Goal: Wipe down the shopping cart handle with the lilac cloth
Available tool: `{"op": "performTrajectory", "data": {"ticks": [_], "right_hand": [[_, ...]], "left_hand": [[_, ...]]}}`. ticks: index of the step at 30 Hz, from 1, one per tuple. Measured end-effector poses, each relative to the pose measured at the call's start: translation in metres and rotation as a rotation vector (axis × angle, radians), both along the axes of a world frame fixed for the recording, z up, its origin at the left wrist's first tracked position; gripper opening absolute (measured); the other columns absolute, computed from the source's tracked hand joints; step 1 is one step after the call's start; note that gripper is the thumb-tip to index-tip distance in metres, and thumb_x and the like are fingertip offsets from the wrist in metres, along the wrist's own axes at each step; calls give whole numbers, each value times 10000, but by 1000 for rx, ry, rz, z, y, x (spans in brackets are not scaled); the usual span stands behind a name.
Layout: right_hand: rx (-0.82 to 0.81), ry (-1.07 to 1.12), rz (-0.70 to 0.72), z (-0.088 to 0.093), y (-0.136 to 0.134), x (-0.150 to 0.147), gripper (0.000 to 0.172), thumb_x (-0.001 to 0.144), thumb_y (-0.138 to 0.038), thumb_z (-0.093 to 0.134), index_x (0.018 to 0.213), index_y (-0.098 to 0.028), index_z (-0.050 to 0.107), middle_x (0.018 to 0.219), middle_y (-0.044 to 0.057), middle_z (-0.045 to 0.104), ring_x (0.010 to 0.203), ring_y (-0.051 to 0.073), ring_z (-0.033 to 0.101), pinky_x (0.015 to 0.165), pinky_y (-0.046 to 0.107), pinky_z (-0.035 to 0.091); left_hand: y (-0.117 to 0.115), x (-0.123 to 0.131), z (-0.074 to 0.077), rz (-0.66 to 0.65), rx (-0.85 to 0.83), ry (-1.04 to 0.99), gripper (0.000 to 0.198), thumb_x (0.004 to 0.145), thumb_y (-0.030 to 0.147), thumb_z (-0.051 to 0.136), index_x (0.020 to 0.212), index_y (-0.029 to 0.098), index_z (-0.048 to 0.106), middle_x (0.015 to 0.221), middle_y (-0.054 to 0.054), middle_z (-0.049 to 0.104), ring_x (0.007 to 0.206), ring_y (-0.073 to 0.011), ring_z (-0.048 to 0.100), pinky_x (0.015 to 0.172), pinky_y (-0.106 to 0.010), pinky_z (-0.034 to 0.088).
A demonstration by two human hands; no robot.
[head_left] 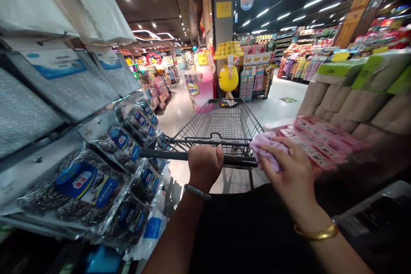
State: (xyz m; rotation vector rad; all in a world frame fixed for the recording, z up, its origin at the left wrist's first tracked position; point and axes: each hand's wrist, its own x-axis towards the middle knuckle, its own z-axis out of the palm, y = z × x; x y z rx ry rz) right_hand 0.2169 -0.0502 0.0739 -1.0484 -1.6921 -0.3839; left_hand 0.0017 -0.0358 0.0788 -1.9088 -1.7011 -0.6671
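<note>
Where the handlebar (237, 161) ends, lilac cloth (262, 139) lies beneath the right grip (297, 171).

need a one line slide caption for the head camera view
The left hand grips a shopping cart handle; the right hand holds a lilac cloth at its right end, pink packages nearby.

Cart (223, 126) dead ahead | left hand (205, 162) on its handle (170, 155) | cloth (262, 140) in right hand (295, 173), at handle's right end | scourers (86, 184) left | paper packs (340, 105) right | pillar (224, 30) beyond cart
</note>
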Motion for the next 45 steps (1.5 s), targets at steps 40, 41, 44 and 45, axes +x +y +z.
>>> {"op": "performTrajectory", "data": {"ticks": [40,41,44,45], "right_hand": [[-81,-202,202,9,-2,-86,220,946,-252,629,1145,-270,720,1200,91,685,1044,248,660,912,426,562],[-78,-236,241,8,-3,-93,221,948,-233,619,1137,-274,726,1222,90,681,1066,249,657,937,437,555],[-107,-276,301,6,-3,-100,267,946,-240,619,1183,-299,726,1261,86,664,1095,262,651,946,448,554],[-119,-259,299,6,-2,-100,289,943,-262,628,1214,-300,716,1258,90,660,1089,269,652,933,450,559]], "left_hand": [[-32,-74,-10,-37,14,-228,272,1050,368,428,929,226,625,955,-28,701,981,-218,589,1179,-501,215],[-32,-78,-11,-28,8,-222,288,1052,373,417,914,224,622,936,-34,692,979,-221,581,1146,-479,258],[-32,-84,-14,-44,-25,-201,337,1055,394,385,876,226,616,879,-40,671,940,-222,568,984,-414,355],[-32,-84,-15,-53,-30,-199,350,1055,408,381,867,226,614,871,-39,669,923,-220,567,950,-407,360]]}}
